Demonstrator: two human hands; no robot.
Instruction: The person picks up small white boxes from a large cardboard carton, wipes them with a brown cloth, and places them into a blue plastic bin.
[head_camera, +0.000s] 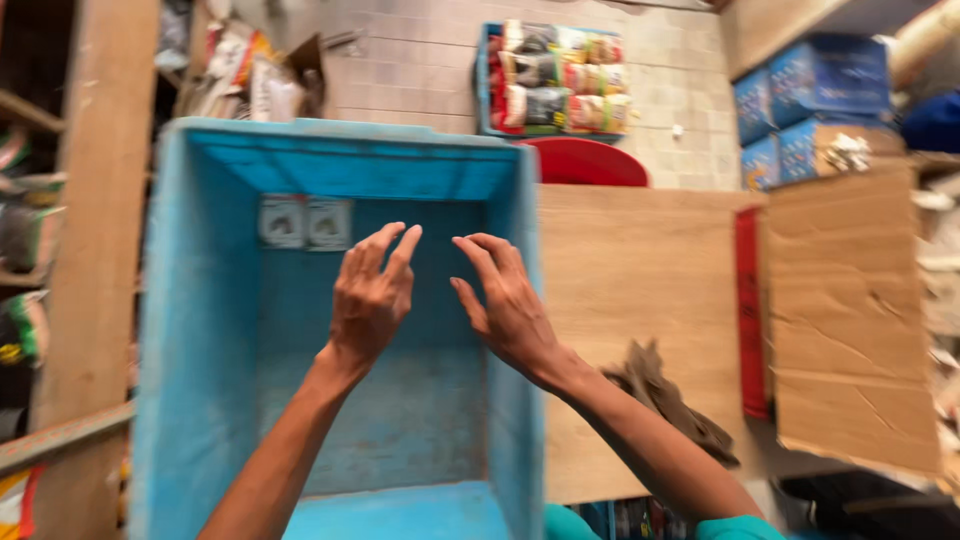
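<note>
Two small packets (305, 222) are seen against the far wall of the blue crate (170, 330), just beyond the left hand (368, 300); the right hand (508, 305) hovers beside it. Both grips are spread, nothing held. Fingertips are best lowered evenly.

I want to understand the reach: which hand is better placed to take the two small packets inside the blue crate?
Probably the left hand: its fingertips are nearer the two small packets on the blue crate far wall. The right hand is farther away.

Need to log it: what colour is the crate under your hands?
Light blue crate, clearest in the head view.
</note>
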